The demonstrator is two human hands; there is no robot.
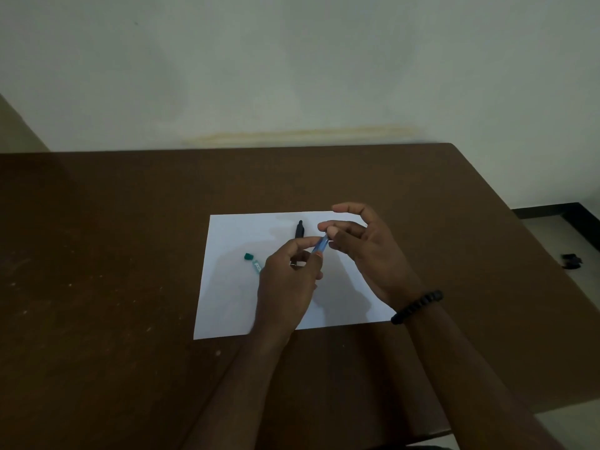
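Over the middle of the white sheet (227,303), the left hand (289,280) pinches the blue pen (319,246) by its near end. At 3 o'clock, the right hand (367,254) nips its far tip, forefinger lifted. A black pen (299,229) lies at 12 o'clock, a green-capped pen (248,256) at 9.

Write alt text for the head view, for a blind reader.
The left hand grips a blue pen and the right hand pinches its end, above white paper on a brown table. A black pen lies on it.
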